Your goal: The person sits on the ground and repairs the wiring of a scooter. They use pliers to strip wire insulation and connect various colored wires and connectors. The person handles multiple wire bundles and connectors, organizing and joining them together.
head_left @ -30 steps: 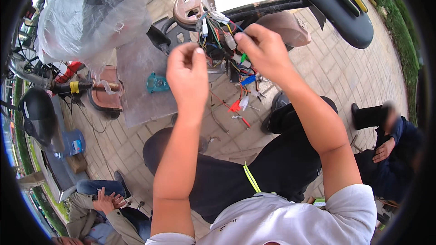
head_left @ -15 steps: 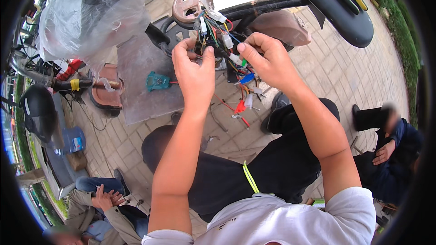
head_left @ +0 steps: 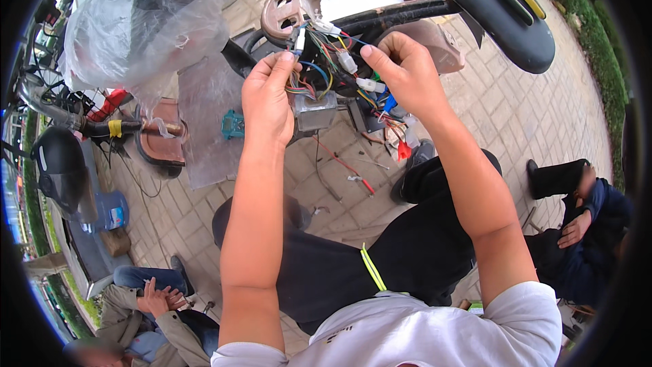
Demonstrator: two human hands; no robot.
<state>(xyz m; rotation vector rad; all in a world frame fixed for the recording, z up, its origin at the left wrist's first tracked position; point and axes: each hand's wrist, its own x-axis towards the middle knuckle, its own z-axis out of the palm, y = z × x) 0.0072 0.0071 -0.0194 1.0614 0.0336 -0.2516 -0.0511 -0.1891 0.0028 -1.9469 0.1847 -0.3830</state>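
My left hand pinches thin wires at the left side of a multicoloured wiring bundle. A white connector hangs just above its fingertips. My right hand pinches a thin blue wire between thumb and forefinger. Between the hands are more white connectors on coloured wires. Below them sits a silver metal box. Near my right wrist hang a blue connector and a red connector. Fingers partly hide the wire ends.
The vehicle's brown plastic body and black frame tube lie beyond the hands. A teal device rests on a grey sheet. Clear plastic wrap covers something at left. Two people sit nearby, at lower left and right.
My left hand has moved left and slightly down, its wires spreading from the bundle. More of the silver box shows. The blue and red connectors have shifted right; my right hand has moved slightly.
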